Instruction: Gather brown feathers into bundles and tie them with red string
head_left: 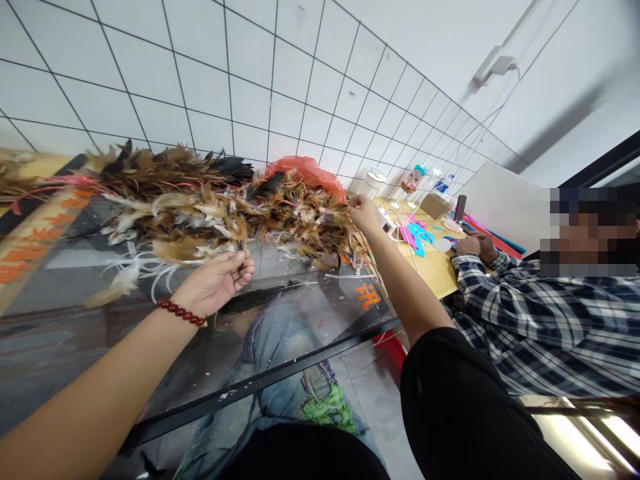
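A long heap of brown, black and white feathers (300,220) lies across the glass tabletop (200,347). My left hand (220,281), with a red bead bracelet at the wrist, is at the front edge of the heap. Its fingers are curled together, and a brown feather tip rises beside them; whether they grip it is too small to tell. My right hand (364,212) reaches to the heap's right end, beside a red plastic bag (305,170), its fingertips pinched at something I cannot make out. White plastic strips (160,273) and a pale loose feather (123,283) lie left of my left hand.
A person in a plaid shirt (530,320) sits at the right by a yellow table (445,283) with pink and blue pieces, a box (435,205) and cables. A tiled wall (200,73) stands behind the heap. The glass table's black edge (270,379) runs above my knees.
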`<act>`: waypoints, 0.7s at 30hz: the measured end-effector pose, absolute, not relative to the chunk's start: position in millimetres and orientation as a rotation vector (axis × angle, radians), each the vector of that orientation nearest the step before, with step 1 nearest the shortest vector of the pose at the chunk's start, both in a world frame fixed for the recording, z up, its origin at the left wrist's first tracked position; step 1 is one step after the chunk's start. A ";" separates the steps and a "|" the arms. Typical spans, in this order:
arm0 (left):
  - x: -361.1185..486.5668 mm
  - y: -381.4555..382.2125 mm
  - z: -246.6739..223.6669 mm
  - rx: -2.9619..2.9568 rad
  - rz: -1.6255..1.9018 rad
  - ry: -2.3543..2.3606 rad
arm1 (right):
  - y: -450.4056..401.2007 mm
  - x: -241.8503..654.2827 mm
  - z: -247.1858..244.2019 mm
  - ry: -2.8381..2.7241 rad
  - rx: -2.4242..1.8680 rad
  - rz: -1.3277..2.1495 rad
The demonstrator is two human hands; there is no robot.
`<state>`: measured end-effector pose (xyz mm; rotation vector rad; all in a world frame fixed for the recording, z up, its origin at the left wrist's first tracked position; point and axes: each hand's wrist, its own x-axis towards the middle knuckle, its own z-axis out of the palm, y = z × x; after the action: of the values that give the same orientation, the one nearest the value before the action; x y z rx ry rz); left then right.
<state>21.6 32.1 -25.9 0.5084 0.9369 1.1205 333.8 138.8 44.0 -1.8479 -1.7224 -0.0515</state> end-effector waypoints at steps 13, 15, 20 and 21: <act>19.6 34.9 -31.0 0.535 1.129 0.915 | 71.2 263.3 -7.3 -2.346 -1.637 -0.125; 18.8 35.0 -31.3 0.534 1.130 0.911 | 86.4 256.5 -4.9 -2.365 -1.683 -0.124; 18.8 33.6 -30.9 0.512 1.131 0.914 | 121.3 276.0 23.7 -2.192 -1.896 -0.140; 19.1 33.4 -30.9 0.511 1.129 0.911 | 123.7 281.5 31.3 -2.115 -1.947 -0.192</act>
<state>19.1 33.4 -30.9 0.5109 0.9106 1.1291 281.5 123.7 31.3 -1.9467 -2.1154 -0.1916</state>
